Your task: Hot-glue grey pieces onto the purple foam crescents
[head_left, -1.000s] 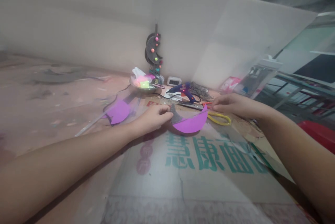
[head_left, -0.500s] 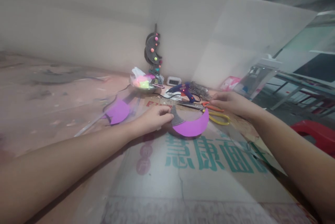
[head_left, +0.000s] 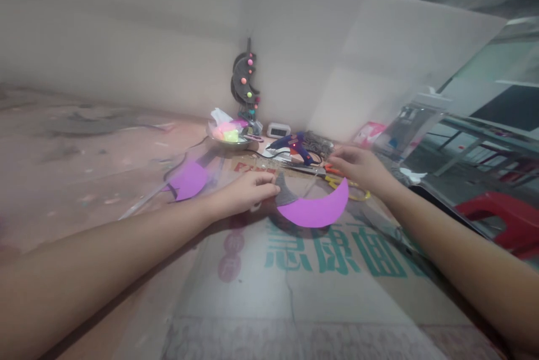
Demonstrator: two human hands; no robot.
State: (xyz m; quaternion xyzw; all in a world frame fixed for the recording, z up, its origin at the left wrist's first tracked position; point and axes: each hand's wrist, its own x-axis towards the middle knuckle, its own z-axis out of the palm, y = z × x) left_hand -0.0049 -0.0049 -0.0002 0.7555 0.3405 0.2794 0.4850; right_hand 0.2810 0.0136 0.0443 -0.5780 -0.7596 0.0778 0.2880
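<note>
My left hand (head_left: pixel 255 190) is closed, pinching the left end of a crescent built of grey felt (head_left: pixel 286 194) and purple paper (head_left: pixel 315 213). The felt covers only the left part; the purple curves up to a point at the right. It is held just above the cardboard. My right hand (head_left: pixel 353 164) is closed with its fingertips pinched. From them a thin pale stick (head_left: pixel 311 183) seems to slant down toward the felt's edge; blur hides its detail. Yellow-handled scissors (head_left: pixel 357 194) and an orange-handled tool (head_left: pixel 332 169) lie under and beside my right hand.
A blue glue gun (head_left: pixel 297 145) lies behind, beside a small white clock (head_left: pixel 278 130). A bowl (head_left: pixel 231 144) of coloured pieces stands left of it. A grey crescent ornament with coloured balls (head_left: pixel 244 79) is at the wall. Another purple piece (head_left: pixel 191 180) lies left. A red stool (head_left: pixel 497 217) stands right.
My right hand has moved slightly left, and a thin stick now shows beneath its fingers. The crescent's right end has swung right and a little down; my left hand stays in place.
</note>
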